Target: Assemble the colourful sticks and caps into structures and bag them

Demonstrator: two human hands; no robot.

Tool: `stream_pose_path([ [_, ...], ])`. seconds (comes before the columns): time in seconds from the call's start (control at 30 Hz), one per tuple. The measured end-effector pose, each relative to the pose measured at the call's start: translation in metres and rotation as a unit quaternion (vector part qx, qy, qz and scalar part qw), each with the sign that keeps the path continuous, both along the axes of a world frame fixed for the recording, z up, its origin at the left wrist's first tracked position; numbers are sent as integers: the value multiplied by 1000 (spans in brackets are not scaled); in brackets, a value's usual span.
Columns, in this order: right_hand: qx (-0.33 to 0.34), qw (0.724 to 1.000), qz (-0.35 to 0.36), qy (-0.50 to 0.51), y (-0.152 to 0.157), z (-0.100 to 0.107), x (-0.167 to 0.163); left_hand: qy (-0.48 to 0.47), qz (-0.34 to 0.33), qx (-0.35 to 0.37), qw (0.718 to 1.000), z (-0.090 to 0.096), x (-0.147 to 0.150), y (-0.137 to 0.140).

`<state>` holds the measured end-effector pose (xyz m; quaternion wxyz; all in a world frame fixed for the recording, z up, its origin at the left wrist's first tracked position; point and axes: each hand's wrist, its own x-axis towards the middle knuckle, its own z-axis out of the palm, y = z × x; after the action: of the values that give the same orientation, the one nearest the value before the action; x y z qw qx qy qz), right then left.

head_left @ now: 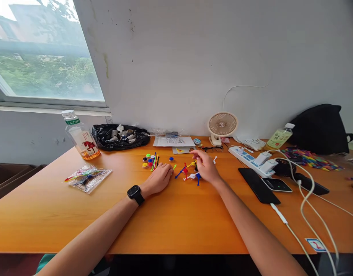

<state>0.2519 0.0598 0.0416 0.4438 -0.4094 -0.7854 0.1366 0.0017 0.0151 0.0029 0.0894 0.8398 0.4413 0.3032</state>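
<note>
My left hand, with a black watch on its wrist, rests on the table with its fingers bent together. A green plastic stick with an arrow-shaped tip pokes out from its fingertips. A bundle of coloured sticks and several round connectors lie just beyond this hand. To the right is a small structure of red, blue, yellow and white sticks joined by round connectors. My right hand is closed over its right side, index finger and thumb curled; what they pinch is hidden.
A zip bag and a bottle stand at left. Behind are a black plastic bag, papers and a fan. A phone, power strip, cables and coloured stick pile occupy the right.
</note>
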Motion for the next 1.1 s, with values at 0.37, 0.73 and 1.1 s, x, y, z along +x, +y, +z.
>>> stream_pose_path([
  [0.37,-27,990,-121,-70,37,-25,47,-42,37,30,998,-9,-2,7],
  [0.73,-79,985,-120,-93,31,-10,55,21,-31,65,997,9,11,-15],
  [1.1,-261,937,159,-168,-6,17,28,46,-77,10,996,5,17,-18],
])
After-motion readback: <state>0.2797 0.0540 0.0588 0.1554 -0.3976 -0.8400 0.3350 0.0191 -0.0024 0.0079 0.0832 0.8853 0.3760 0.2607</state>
